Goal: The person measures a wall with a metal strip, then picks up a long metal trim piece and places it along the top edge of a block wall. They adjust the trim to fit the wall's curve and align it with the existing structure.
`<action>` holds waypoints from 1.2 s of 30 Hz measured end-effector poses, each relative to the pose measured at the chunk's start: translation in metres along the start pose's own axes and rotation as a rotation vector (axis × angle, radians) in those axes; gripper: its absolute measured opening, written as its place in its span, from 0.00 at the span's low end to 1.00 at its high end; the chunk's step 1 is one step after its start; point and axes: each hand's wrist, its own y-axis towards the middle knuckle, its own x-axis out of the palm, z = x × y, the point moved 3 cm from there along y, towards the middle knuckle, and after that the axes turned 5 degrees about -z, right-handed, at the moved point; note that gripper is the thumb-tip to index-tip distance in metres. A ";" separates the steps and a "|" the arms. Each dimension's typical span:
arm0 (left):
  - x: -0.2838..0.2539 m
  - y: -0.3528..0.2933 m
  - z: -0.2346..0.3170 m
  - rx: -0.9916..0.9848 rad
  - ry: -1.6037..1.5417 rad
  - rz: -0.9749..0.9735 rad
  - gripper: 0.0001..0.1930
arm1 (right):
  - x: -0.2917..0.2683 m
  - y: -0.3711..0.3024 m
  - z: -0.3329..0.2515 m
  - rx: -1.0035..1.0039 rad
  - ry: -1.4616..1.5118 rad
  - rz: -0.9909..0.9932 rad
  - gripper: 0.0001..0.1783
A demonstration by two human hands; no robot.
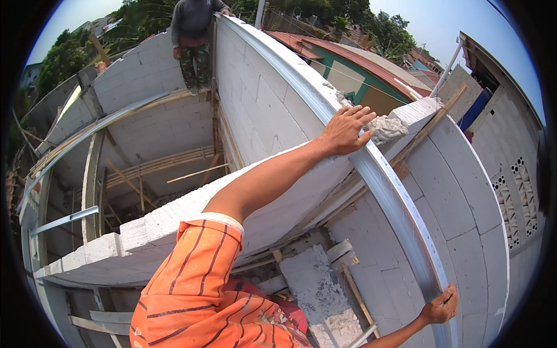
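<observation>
A long galvanised steel channel (pixel 400 200) curves in this view from the far wall top down to the lower right. My left hand (pixel 348 129) lies on it with fingers stretched out, palm down, beside the mortar-covered block corner. Closer to me, my right hand (pixel 441 305) has its fingers bent round the channel's edge, gripping it. At the far end stands a person in a dark top and camouflage trousers (pixel 194 64), one hand (pixel 225 12) on the channel's tip. Beneath the channel runs a wall of pale lightweight blocks (pixel 261 81).
A block wall (pixel 156 223) crosses below my left arm. Lumpy mortar (pixel 387 129) and a wooden batten (pixel 429 130) sit at the wall junction. Deep rooms with timber props (pixel 142 191) open at left. Another metal channel (pixel 64 220) juts out there. A rough grey slab (pixel 316 284) lies below.
</observation>
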 end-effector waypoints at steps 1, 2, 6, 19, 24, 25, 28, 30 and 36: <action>-0.001 0.001 0.000 -0.024 -0.014 -0.095 0.25 | -0.001 -0.001 -0.002 0.015 0.003 -0.006 0.14; -0.002 0.003 -0.002 -0.048 -0.029 -0.191 0.26 | -0.002 0.000 -0.003 0.030 0.006 -0.013 0.14; -0.006 0.000 -0.001 0.027 0.106 0.113 0.27 | 0.000 0.000 -0.001 -0.007 0.042 -0.007 0.15; 0.003 0.001 -0.006 0.027 0.036 -0.146 0.19 | 0.000 0.000 0.003 -0.010 0.004 -0.027 0.16; 0.005 0.002 -0.010 0.024 0.040 -0.142 0.18 | 0.002 0.001 -0.001 -0.006 0.050 -0.003 0.14; 0.004 0.001 -0.009 0.020 0.040 -0.142 0.18 | 0.001 0.002 -0.003 -0.003 0.065 0.000 0.14; -0.001 -0.002 -0.008 0.010 0.033 -0.145 0.18 | 0.001 0.002 -0.003 0.015 0.086 -0.011 0.14; -0.002 -0.002 -0.006 0.006 0.012 -0.157 0.18 | 0.000 0.001 -0.002 0.014 0.065 -0.019 0.14; 0.005 0.002 -0.005 0.008 0.029 -0.162 0.18 | -0.008 -0.003 0.005 0.006 0.012 -0.005 0.14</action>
